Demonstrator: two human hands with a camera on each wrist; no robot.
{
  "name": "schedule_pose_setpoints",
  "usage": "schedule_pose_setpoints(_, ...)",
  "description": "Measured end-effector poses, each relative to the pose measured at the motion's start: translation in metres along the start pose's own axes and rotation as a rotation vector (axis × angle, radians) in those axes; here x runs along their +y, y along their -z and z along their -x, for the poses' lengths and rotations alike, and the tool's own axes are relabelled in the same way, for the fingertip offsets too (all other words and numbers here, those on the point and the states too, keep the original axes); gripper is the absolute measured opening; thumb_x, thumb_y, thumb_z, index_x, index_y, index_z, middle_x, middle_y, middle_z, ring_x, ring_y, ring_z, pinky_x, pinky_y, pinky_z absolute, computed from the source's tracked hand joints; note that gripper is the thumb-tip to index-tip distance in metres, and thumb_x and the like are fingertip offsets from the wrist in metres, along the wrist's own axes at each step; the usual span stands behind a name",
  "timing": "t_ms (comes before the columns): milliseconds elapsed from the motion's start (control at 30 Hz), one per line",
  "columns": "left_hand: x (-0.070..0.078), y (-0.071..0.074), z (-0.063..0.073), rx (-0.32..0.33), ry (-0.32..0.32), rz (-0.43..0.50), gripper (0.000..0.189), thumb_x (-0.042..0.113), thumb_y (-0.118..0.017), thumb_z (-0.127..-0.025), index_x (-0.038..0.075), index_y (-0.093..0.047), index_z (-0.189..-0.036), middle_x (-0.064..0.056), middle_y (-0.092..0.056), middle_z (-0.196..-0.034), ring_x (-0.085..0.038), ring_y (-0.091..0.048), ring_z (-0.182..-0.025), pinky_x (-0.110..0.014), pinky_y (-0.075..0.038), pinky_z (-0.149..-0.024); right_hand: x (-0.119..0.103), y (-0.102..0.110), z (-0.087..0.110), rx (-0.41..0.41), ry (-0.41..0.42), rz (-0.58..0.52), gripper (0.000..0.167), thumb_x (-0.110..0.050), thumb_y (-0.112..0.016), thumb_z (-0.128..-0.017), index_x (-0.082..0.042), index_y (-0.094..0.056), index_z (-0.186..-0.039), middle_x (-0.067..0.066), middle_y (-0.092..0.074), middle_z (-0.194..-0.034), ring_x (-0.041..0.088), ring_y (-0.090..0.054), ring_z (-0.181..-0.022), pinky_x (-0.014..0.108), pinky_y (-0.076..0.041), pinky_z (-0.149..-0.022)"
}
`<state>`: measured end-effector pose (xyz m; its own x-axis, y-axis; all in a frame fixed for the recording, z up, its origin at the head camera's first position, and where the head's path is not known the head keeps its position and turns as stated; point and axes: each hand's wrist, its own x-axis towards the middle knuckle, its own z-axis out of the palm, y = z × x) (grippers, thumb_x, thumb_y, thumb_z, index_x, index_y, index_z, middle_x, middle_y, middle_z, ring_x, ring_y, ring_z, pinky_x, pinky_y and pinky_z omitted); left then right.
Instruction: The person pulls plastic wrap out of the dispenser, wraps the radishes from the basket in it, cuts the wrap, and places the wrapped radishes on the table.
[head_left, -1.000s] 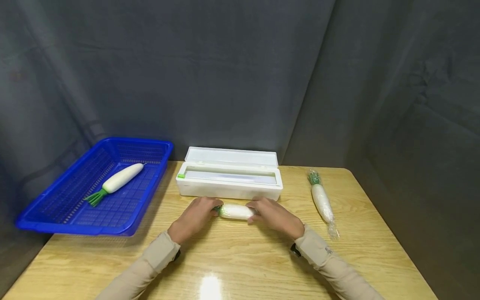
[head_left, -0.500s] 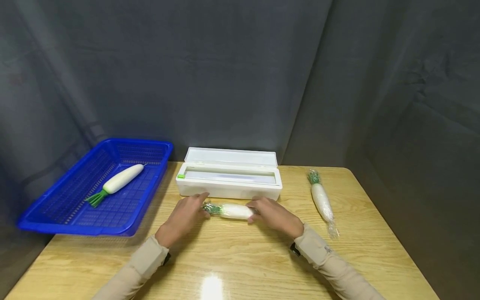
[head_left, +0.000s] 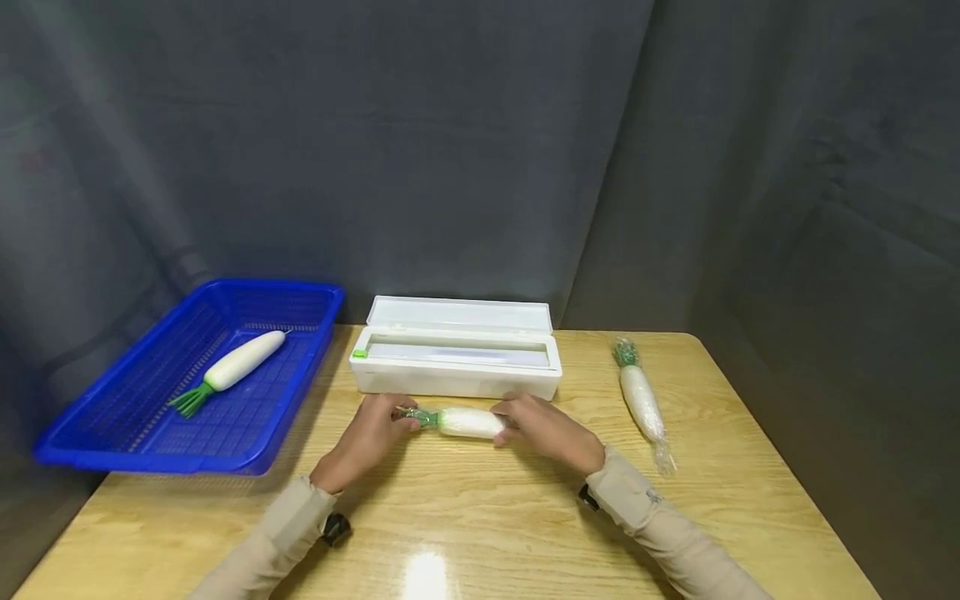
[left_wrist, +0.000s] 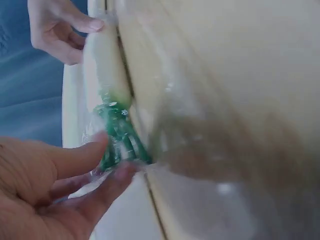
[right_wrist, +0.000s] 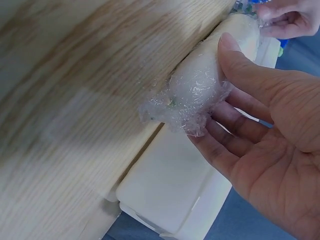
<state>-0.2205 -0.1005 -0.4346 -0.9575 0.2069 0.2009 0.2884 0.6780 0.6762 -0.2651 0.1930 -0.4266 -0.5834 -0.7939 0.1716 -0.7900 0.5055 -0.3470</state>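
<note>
A white daikon radish (head_left: pixel 468 422) wrapped in clear cling film lies crosswise on the table in front of the white dispenser box (head_left: pixel 453 381). My left hand (head_left: pixel 367 435) pinches the film at its green leaf end. In the left wrist view, thumb and finger close on the film-covered leaves (left_wrist: pixel 120 130). My right hand (head_left: pixel 546 431) holds the root end, the thumb on top and the fingers along the far side. Crumpled film (right_wrist: pixel 187 107) bunches around that root end in the right wrist view.
On the left stands a blue plastic basket (head_left: pixel 300 400) with an unwrapped daikon (head_left: pixel 243 361) in it. Another film-wrapped daikon (head_left: pixel 642 402) lies on the right side of the wooden table (head_left: pixel 525 533). The dispenser's lid (head_left: pixel 459 314) stands raised, and dark curtains (head_left: pixel 420 167) hang behind.
My left hand has slid left from the base of the leaves toward their tips and now pinches the film there. The right hand keeps its hold on the root end.
</note>
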Motion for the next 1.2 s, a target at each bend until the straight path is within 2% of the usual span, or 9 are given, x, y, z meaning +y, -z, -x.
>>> schedule_pose_setpoints(67, 0.000, 0.004, 0.000, -0.037, -0.031, -0.019, 0.009, 0.001, -0.071, -0.097, -0.005, -0.077, -0.100, -0.010, -0.071, -0.087, -0.014, -0.065, -0.074, -0.029, -0.056, -0.068, -0.001, 0.000, -0.001, -0.004, 0.002, 0.000, 0.023, -0.019, -0.081, -0.088, -0.011, -0.062, -0.080, -0.001, -0.055, -0.077, 0.007, -0.044, -0.072, 0.021, -0.043, -0.064)
schedule_pose_setpoints(167, -0.002, 0.009, -0.001, -0.064, -0.093, -0.045, 0.012, -0.001, -0.067, -0.099, -0.006, -0.078, -0.099, -0.009, -0.071, -0.080, -0.009, -0.051, -0.066, -0.026, -0.047, -0.062, -0.001, -0.001, -0.002, -0.004, 0.003, -0.007, 0.021, -0.019, -0.081, -0.088, -0.010, -0.063, -0.081, 0.000, -0.056, -0.078, 0.007, -0.044, -0.073, 0.021, -0.043, -0.064)
schedule_pose_setpoints(267, -0.004, 0.009, -0.001, -0.049, -0.093, -0.023, 0.010, -0.004, -0.070, -0.096, -0.005, -0.078, -0.102, -0.012, -0.077, -0.091, -0.012, -0.066, -0.074, -0.028, -0.056, -0.068, 0.000, -0.002, -0.002, -0.004, 0.002, -0.015, 0.022, -0.019, -0.082, -0.087, -0.011, -0.063, -0.080, 0.000, -0.054, -0.077, 0.007, -0.043, -0.072, 0.020, -0.043, -0.065)
schedule_pose_setpoints(367, -0.009, 0.008, 0.001, -0.038, -0.036, 0.049, 0.013, -0.003, -0.073, -0.094, -0.005, -0.076, -0.107, -0.017, -0.078, -0.103, -0.028, -0.076, -0.091, -0.038, -0.062, -0.078, 0.001, -0.003, -0.001, -0.005, 0.009, -0.015, 0.022, -0.019, -0.082, -0.086, -0.011, -0.063, -0.080, -0.002, -0.052, -0.077, 0.007, -0.043, -0.072, 0.020, -0.043, -0.065)
schedule_pose_setpoints(467, -0.012, 0.007, 0.000, -0.028, 0.012, 0.089, 0.024, 0.000, -0.075, -0.094, -0.007, -0.072, -0.117, -0.023, -0.074, -0.114, -0.040, -0.074, -0.104, -0.047, -0.062, -0.087, 0.001, -0.003, -0.001, -0.001, 0.017, -0.008, 0.023, -0.018, -0.082, -0.087, -0.011, -0.062, -0.079, -0.001, -0.052, -0.077, 0.007, -0.043, -0.072, 0.021, -0.043, -0.064)
schedule_pose_setpoints(567, -0.013, 0.007, -0.002, -0.046, 0.018, 0.068, 0.037, 0.004, -0.075, -0.095, -0.010, -0.066, -0.128, -0.028, -0.069, -0.124, -0.045, -0.069, -0.111, -0.053, -0.059, -0.092, 0.001, -0.001, 0.000, 0.002, 0.017, 0.000, 0.022, -0.017, -0.082, -0.087, -0.010, -0.062, -0.080, 0.000, -0.054, -0.078, 0.007, -0.044, -0.072, 0.022, -0.044, -0.064)
schedule_pose_setpoints(800, -0.016, 0.009, -0.006, -0.175, -0.015, 0.026, 0.030, 0.005, -0.067, -0.101, -0.012, -0.067, -0.126, -0.022, -0.073, -0.113, -0.036, -0.069, -0.105, -0.048, -0.058, -0.090, 0.001, 0.000, -0.001, -0.017, 0.001, -0.011, 0.023, -0.018, -0.081, -0.088, -0.012, -0.061, -0.079, -0.002, -0.050, -0.076, 0.007, -0.042, -0.072, 0.020, -0.043, -0.064)
schedule_pose_setpoints(1100, -0.017, 0.005, -0.009, -0.121, -0.028, 0.024, 0.025, 0.002, -0.073, -0.095, -0.011, -0.073, -0.116, -0.020, -0.076, -0.108, -0.035, -0.074, -0.099, -0.045, -0.061, -0.086, -0.002, 0.000, -0.001, -0.017, -0.018, 0.003, 0.027, -0.017, -0.084, -0.086, -0.010, -0.059, -0.078, 0.000, -0.052, -0.076, 0.008, -0.043, -0.072, 0.021, -0.044, -0.063)
schedule_pose_setpoints(1200, -0.011, 0.006, -0.009, -0.127, -0.026, -0.004, 0.024, -0.001, -0.074, -0.093, -0.012, -0.072, -0.115, -0.023, -0.076, -0.108, -0.035, -0.074, -0.094, -0.044, -0.062, -0.083, -0.010, -0.001, -0.003, -0.029, -0.055, 0.035, 0.022, -0.021, -0.086, -0.087, -0.009, -0.068, -0.092, 0.001, -0.059, -0.087, 0.010, -0.052, -0.078, 0.024, -0.050, -0.068)
